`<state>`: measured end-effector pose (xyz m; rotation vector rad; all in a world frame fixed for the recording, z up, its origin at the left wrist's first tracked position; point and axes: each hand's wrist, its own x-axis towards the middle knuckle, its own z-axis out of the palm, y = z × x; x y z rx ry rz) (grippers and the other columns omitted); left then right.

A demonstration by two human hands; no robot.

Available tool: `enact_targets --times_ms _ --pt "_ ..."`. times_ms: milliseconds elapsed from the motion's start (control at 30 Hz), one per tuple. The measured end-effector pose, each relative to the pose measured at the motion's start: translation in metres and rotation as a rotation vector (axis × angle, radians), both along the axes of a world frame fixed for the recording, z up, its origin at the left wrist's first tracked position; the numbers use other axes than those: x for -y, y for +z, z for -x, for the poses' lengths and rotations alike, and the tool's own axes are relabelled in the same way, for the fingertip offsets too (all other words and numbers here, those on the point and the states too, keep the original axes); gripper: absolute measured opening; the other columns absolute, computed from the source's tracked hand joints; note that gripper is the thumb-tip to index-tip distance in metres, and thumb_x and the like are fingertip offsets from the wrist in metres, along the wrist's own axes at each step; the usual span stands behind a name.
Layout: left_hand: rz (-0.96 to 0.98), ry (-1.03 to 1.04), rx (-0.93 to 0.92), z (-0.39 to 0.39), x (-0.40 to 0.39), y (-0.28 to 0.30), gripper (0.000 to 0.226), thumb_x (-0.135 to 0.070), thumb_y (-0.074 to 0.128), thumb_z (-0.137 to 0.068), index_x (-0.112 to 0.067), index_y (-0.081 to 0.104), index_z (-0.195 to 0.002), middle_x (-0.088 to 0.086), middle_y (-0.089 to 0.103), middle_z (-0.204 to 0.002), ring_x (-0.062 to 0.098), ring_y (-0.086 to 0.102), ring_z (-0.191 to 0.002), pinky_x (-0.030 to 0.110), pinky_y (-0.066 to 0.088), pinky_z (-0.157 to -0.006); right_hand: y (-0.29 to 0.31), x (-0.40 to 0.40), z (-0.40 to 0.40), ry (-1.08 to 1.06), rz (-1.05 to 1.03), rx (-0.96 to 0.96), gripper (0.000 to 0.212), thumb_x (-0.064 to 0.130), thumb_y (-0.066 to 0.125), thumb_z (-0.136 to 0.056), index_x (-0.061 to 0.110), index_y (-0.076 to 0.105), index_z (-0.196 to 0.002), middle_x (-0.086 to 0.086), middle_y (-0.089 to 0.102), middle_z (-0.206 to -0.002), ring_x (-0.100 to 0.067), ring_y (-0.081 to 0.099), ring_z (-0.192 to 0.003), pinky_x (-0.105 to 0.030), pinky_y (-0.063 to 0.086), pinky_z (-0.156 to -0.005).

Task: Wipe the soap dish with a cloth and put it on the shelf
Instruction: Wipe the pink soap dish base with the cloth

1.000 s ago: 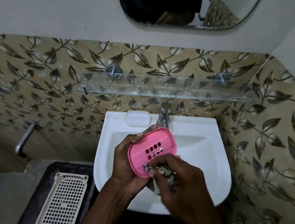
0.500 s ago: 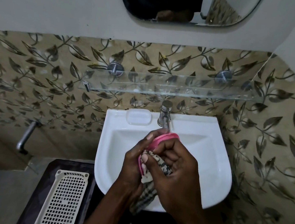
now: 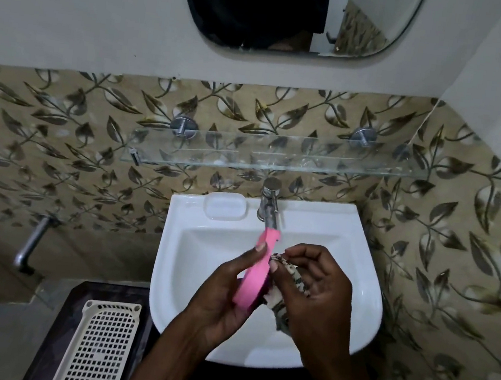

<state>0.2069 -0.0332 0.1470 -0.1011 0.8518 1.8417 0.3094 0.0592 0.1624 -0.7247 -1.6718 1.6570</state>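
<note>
- The white washbasin (image 3: 356, 266) holds nothing loose that can be seen in its bowl; both hands work above it, and they hide much of its middle and near side.
- The left hand (image 3: 217, 299) grips the pink soap dish (image 3: 256, 272) turned on edge, thumb along its near side, so only the rim and a narrow strip of the dish show. Its top end sits just below the chrome tap (image 3: 269, 204).
- The right hand (image 3: 316, 289) has its fingers curled round a patterned cloth (image 3: 281, 291), bunched and pressed against the hidden face of the dish; most of the cloth is covered by the fingers.
- The glass shelf (image 3: 272, 157) on the leaf-patterned tiles carries no object that can be made out.
- A moulded soap recess (image 3: 224, 206) in the basin's rim, left of the tap, looks bare.
- A cream perforated basket (image 3: 100, 348) at lower left is cut off by the frame; its contents cannot be made out.
- The mirror (image 3: 370, 24) is cut off at the top.
</note>
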Motion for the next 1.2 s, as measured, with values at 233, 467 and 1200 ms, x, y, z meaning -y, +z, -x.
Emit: enact_targets --times_ms 233,467,1200 --pt "0.149 0.215 -0.026 0.008 -0.004 -0.004 0.029 -0.008 0.086 -0.065 0.007 0.079 -0.089 0.022 0.077 -0.083 0.029 0.077 -0.065 0.036 0.063 -0.053 0.011 -0.016 -0.02 -0.128 0.16 -0.109 0.022 0.018 0.088 -0.065 0.019 0.076 -0.084 -0.007 0.082 -0.08 -0.019 0.079 -0.068 -0.032 0.061 -0.057" --pt "-0.017 0.076 -0.06 0.014 -0.002 0.001 0.051 0.0 0.074 -0.083 0.013 0.059 -0.13 0.031 0.071 -0.119 0.04 0.073 -0.103 0.049 0.064 -0.083 0.02 0.005 -0.023 -0.014 0.048 -0.211 0.033 0.027 0.095 -0.066 0.02 0.078 -0.093 -0.003 0.083 -0.089 -0.016 0.08 -0.076 -0.027 0.062 -0.062" --pt "0.067 0.042 -0.107 -0.014 -0.007 -0.008 0.066 -0.063 0.045 -0.097 -0.011 0.075 -0.124 0.015 0.069 -0.131 0.027 0.066 -0.12 0.039 0.058 -0.094 0.002 -0.001 0.036 -0.212 -0.794 0.193 0.016 -0.004 0.081 -0.077 0.003 0.07 -0.086 -0.009 0.067 -0.083 -0.024 0.066 -0.073 -0.032 0.055 -0.067"
